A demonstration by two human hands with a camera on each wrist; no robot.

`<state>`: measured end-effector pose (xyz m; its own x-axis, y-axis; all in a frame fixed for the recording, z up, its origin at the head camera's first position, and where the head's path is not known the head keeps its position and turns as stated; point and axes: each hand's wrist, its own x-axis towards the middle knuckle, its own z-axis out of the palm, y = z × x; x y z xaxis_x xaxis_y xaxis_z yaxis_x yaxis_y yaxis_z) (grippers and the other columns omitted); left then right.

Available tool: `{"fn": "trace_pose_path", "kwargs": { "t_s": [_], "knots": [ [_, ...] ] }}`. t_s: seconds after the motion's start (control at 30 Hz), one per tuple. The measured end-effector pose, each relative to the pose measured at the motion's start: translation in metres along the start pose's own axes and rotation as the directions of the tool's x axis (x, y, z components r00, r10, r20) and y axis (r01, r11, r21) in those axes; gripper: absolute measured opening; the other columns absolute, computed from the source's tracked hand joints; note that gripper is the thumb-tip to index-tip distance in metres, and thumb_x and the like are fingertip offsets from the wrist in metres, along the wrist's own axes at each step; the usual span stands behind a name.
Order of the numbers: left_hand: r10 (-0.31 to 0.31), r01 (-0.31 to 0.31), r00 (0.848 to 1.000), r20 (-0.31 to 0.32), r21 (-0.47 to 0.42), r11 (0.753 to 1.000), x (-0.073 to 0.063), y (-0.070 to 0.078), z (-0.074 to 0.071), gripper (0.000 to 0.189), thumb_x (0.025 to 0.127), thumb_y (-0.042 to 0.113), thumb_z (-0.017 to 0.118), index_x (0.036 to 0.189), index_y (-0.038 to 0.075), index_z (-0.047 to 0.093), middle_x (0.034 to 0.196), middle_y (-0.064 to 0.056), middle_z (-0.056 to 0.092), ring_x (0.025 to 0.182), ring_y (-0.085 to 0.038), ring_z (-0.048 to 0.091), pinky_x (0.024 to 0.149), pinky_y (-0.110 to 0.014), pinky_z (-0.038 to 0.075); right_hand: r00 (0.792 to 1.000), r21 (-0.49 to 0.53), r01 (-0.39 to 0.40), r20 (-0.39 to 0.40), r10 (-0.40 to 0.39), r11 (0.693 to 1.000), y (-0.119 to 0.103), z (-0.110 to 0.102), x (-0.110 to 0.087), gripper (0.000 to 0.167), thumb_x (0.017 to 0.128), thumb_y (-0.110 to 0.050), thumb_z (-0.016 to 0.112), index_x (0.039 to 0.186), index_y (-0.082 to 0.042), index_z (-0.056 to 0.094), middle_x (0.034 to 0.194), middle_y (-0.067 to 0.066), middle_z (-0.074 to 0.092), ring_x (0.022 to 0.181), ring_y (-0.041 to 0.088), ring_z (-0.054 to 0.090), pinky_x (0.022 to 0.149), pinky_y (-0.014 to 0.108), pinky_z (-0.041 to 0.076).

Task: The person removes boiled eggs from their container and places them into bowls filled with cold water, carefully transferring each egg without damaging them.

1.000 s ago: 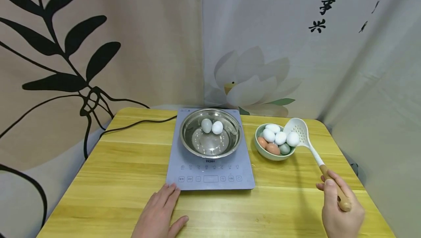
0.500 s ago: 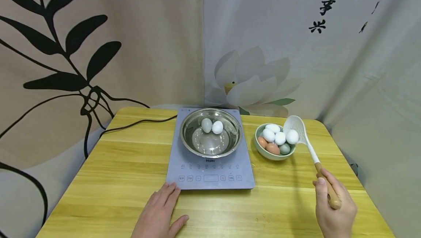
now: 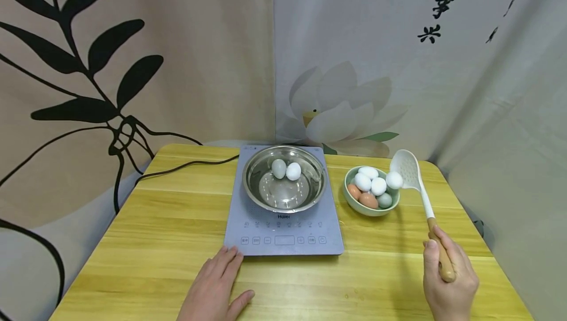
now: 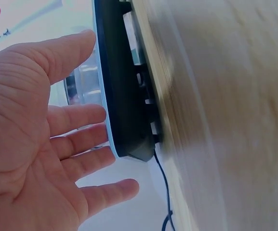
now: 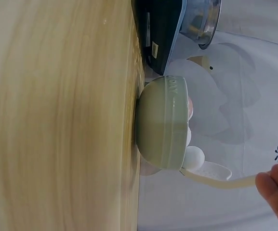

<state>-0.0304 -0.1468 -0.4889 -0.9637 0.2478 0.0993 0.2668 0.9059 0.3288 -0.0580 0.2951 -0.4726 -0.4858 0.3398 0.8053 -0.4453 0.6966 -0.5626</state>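
Note:
My right hand (image 3: 449, 276) grips the wooden handle of a white slotted spoon (image 3: 405, 166). The spoon's perforated head slants at the right side of a green bowl (image 3: 371, 211), right behind a white egg (image 3: 394, 180) at the rim. Several white, brown and greenish eggs fill the bowl. In the right wrist view that rim egg (image 5: 194, 158) sits against the spoon head (image 5: 213, 170). Fingers spread, my left hand (image 3: 214, 286) has its fingertips at the front left corner of an induction cooker (image 3: 283, 230). The left wrist view shows its open palm (image 4: 28, 139) beside the cooker's edge.
On the cooker stands a steel pot (image 3: 283, 208) with water and two eggs (image 3: 285, 170) in it. A black cord (image 3: 190, 164) runs left from the cooker across the wooden table (image 3: 155, 242). Printed curtains (image 3: 212, 55) hang behind and to the right.
The spoon head has shifted up and right from over the bowl's edge, while the handle and my right hand moved left. The rim egg stays nearly in place, as does my left hand.

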Motion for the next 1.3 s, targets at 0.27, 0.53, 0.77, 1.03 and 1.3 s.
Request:
{"fn": "trace_pose_path", "kwargs": {
  "t_s": [0.27, 0.53, 0.77, 1.03, 1.3],
  "knots": [
    [0.012, -0.012, 1.0, -0.028, 0.01, 1.0, -0.001, 0.0, 0.002, 0.077, 0.088, 0.051, 0.084, 0.144, 0.003, 0.064, 0.154, -0.013, 0.06, 0.147, -0.038, 0.053, 0.117, -0.06, 0.05, 0.999, -0.007, 0.013, -0.03, -0.013, 1.0, 0.002, -0.001, 0.002, 0.027, 0.097, 0.003, 0.068, 0.121, 0.012, 0.075, 0.121, -0.02, 0.071, 0.098, -0.017, 0.066, 0.084, -0.003, 0.05],
    [0.016, -0.016, 0.999, -0.028, 0.007, 1.0, -0.002, 0.001, 0.002, 0.076, 0.088, 0.051, 0.084, 0.144, 0.003, 0.064, 0.153, -0.014, 0.06, 0.147, -0.038, 0.053, 0.117, -0.061, 0.05, 0.996, 0.012, -0.057, -0.064, 0.057, 0.998, -0.008, -0.003, 0.003, 0.027, 0.097, 0.004, 0.067, 0.122, 0.013, 0.074, 0.119, -0.022, 0.072, 0.091, -0.018, 0.068, 0.078, -0.003, 0.051],
    [0.009, -0.009, 1.0, -0.027, 0.002, 1.0, -0.002, 0.001, 0.001, 0.076, 0.088, 0.051, 0.084, 0.143, 0.003, 0.064, 0.153, -0.014, 0.06, 0.147, -0.038, 0.053, 0.118, -0.06, 0.049, 0.988, 0.054, -0.039, -0.149, 0.046, 0.998, -0.031, -0.002, 0.005, 0.025, 0.094, 0.007, 0.066, 0.115, 0.018, 0.074, 0.112, -0.022, 0.074, 0.087, -0.017, 0.069, 0.076, -0.003, 0.051],
    [-0.006, 0.006, 1.0, 0.005, -0.007, 1.0, 0.0, 0.0, 0.0, 0.078, 0.088, 0.054, 0.083, 0.144, 0.004, 0.064, 0.155, -0.013, 0.059, 0.149, -0.038, 0.051, 0.119, -0.06, 0.048, 0.978, 0.127, -0.049, -0.196, 0.073, 0.991, -0.048, -0.003, -0.001, 0.025, 0.091, 0.008, 0.066, 0.11, 0.023, 0.072, 0.109, -0.018, 0.077, 0.083, -0.016, 0.071, 0.074, -0.001, 0.053],
    [-0.01, 0.01, 1.0, 0.02, -0.013, 1.0, 0.001, -0.001, 0.0, 0.078, 0.089, 0.054, 0.083, 0.145, 0.003, 0.063, 0.156, -0.014, 0.058, 0.15, -0.038, 0.05, 0.119, -0.061, 0.047, 0.981, 0.083, -0.114, -0.148, 0.125, 0.99, -0.057, -0.007, -0.009, 0.025, 0.092, 0.007, 0.067, 0.113, 0.018, 0.075, 0.108, -0.021, 0.077, 0.082, -0.015, 0.073, 0.069, 0.001, 0.054]
  ]
}}
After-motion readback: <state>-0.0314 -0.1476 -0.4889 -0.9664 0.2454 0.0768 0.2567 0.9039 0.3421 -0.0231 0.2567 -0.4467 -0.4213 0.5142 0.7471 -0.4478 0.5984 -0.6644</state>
